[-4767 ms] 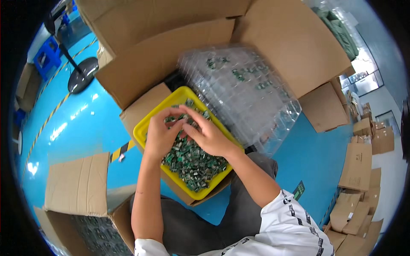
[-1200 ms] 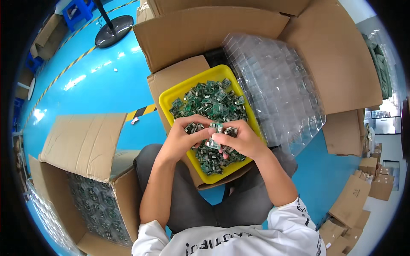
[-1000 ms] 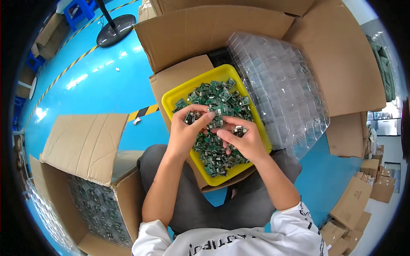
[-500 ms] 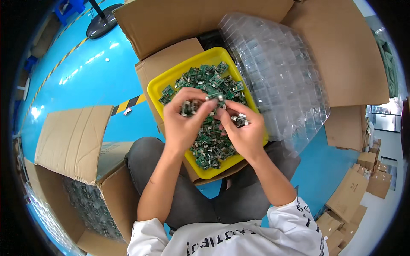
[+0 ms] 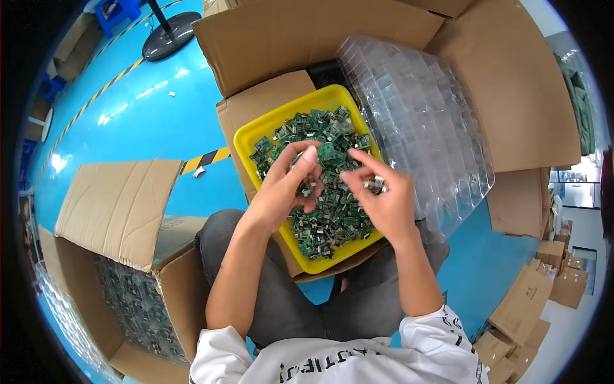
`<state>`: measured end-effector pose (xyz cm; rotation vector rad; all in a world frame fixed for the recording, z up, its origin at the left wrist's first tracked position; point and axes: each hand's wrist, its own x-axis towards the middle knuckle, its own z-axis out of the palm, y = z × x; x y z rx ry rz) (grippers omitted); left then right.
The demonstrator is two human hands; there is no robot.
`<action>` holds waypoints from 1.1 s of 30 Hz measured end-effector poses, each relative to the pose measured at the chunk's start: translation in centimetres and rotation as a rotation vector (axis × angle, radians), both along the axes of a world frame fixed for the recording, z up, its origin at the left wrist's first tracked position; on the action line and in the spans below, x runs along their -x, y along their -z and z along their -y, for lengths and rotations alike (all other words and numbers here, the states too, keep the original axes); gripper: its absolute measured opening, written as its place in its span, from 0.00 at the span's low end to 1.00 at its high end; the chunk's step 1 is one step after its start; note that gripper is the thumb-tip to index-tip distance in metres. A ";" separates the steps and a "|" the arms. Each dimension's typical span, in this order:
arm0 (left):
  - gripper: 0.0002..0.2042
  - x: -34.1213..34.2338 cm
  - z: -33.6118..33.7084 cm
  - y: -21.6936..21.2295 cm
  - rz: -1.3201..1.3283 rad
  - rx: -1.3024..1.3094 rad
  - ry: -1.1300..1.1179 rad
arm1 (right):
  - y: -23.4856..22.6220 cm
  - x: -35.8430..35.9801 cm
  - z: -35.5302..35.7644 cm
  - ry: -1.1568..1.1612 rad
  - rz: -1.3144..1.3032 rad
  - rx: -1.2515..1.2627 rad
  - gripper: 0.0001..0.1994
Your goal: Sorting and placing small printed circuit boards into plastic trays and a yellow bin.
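A yellow plastic tray (image 5: 244, 147) full of small green circuit boards (image 5: 326, 227) lies before my knees. Over its left half, my left hand (image 5: 272, 192) is curled round several small circuit boards (image 5: 308, 184), with the thumb uppermost. My right hand (image 5: 393, 201) hovers over the right rim, thumb and forefinger apart. A few more boards (image 5: 376, 185) are tucked in its palm under the bent fingers. The two hands are apart, with loose boards in the tray showing between them. How many boards each hand holds is hidden.
Clear plastic compartment trays (image 5: 422, 128) lean right of the yellow tray, inside a large open cardboard box (image 5: 511, 83). Another open box (image 5: 173, 288) at lower left holds packed boards. A black round stand base (image 5: 169, 38) is on the blue floor. Cartons (image 5: 521, 301) are stacked at right.
My hands, which were close together at a board over the tray, have moved apart. The board between the fingertips is no longer there. The whole view has shifted slightly.
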<state>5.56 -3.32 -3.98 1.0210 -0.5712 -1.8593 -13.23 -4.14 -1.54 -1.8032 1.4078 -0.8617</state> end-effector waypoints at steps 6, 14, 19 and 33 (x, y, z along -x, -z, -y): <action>0.21 0.4 0.0 1.5 0.055 0.127 0.057 | -2.0 -3.6 0.4 -0.124 -0.115 -0.055 0.18; 0.08 -0.8 -0.1 1.5 0.165 0.185 -0.046 | 0.5 -1.3 0.7 -0.020 0.390 -0.323 0.12; 0.08 -0.4 0.0 1.7 -0.032 0.122 -0.166 | 0.2 -2.2 0.5 -0.035 0.511 -0.494 0.13; 0.12 -0.2 0.1 1.5 -0.058 0.087 -0.052 | 1.4 -2.0 -0.5 -0.014 0.491 -0.387 0.11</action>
